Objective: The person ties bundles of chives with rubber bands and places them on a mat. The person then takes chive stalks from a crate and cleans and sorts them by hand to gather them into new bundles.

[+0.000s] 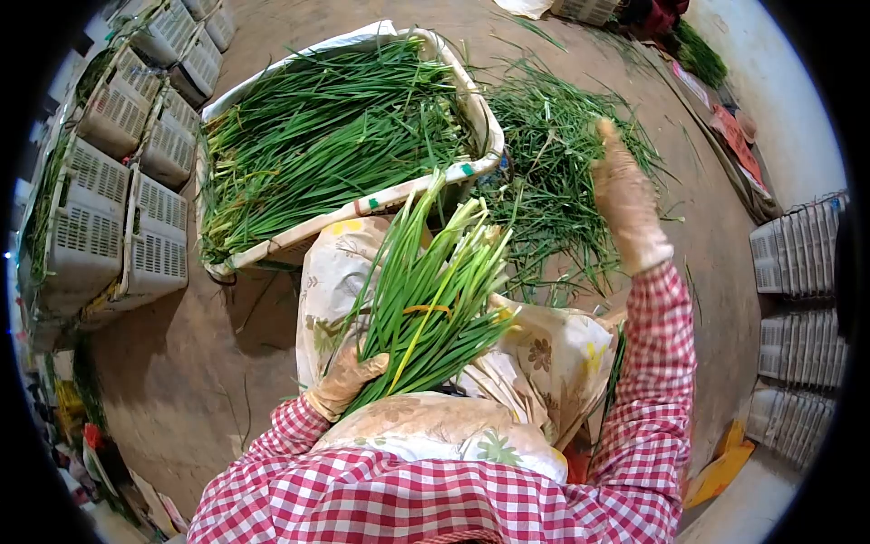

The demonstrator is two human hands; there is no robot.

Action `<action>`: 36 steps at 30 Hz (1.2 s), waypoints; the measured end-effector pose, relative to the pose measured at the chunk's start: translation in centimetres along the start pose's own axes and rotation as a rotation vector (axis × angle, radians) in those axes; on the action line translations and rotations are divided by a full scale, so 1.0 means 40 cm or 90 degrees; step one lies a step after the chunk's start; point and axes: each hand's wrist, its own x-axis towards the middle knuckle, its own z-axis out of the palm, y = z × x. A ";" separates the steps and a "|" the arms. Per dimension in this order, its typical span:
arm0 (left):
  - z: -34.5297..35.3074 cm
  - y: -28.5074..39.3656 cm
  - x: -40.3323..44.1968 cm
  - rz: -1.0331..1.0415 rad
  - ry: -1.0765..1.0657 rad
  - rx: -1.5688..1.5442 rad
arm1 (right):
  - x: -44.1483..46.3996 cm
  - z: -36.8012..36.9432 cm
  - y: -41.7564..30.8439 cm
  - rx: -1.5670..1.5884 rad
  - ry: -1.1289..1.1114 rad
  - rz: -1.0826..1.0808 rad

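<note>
My left hand (349, 376), in a pale glove, is closed around the lower, leafy part of a bunch of garlic chives (430, 299) above my lap. The bunch's pale stem ends point away from me, and an orange band (428, 309) crosses its middle. One yellowed leaf runs along the top. Off to the right, my gloved right hand (627, 204) is raised over a heap of loose chive leaves (562, 154). One finger stretches forward, the hand is slightly blurred, and nothing shows in it.
A pale plastic crate (494, 136) full of chives (335, 136) stands ahead of my knees. Stacked crates (86, 218) line the left side, and more crates (797, 249) stand at right. A patterned apron (535, 354) covers my lap. A yellow bag (720, 462) lies at lower right.
</note>
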 end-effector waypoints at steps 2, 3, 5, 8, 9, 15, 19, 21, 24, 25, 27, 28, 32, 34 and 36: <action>-0.001 -0.003 -0.002 -0.026 -0.002 0.012 | -0.046 0.055 -0.056 0.343 0.013 -0.222; -0.001 0.000 -0.002 -0.046 -0.004 0.014 | -0.061 0.022 -0.121 0.320 -0.108 -0.295; -0.002 0.007 -0.007 -0.064 -0.015 0.010 | -0.130 0.044 -0.199 0.061 -0.122 -0.361; 0.011 0.028 -0.008 -0.096 -0.047 -0.106 | -0.144 0.093 -0.231 -0.024 -0.355 -0.262; 0.016 0.035 -0.006 -0.108 -0.063 -0.216 | -0.143 0.089 -0.227 0.007 -0.348 -0.270; 0.018 0.056 0.002 -0.160 -0.108 -0.223 | -0.121 0.149 -0.180 0.031 -0.244 -0.212; 0.022 0.057 0.001 -0.180 -0.080 -0.236 | -0.051 0.165 -0.055 0.047 0.039 -0.186; 0.006 0.036 -0.008 -0.236 -0.055 -0.200 | 0.003 0.138 0.039 -0.109 0.090 -0.111; 0.000 0.026 -0.009 -0.219 -0.060 -0.189 | 0.003 0.157 0.103 0.066 -0.100 0.015; -0.003 0.019 -0.009 -0.215 -0.065 -0.186 | -0.005 0.155 0.098 0.146 -0.219 0.070; -0.012 -0.025 -0.014 -0.199 -0.020 -0.157 | -0.072 0.109 -0.014 0.298 -0.472 0.108; -0.015 -0.034 -0.014 -0.203 -0.016 -0.157 | -0.076 0.111 -0.035 0.278 -0.547 0.060; -0.034 -0.058 -0.017 -0.322 -0.038 -0.344 | -0.104 0.102 -0.094 0.117 -0.224 -0.229; -0.041 -0.053 -0.014 -0.380 -0.050 -0.416 | -0.097 0.089 -0.081 0.141 -0.095 -0.381; -0.038 -0.065 -0.015 -0.361 -0.027 -0.426 | -0.084 0.069 -0.034 0.284 0.007 -0.358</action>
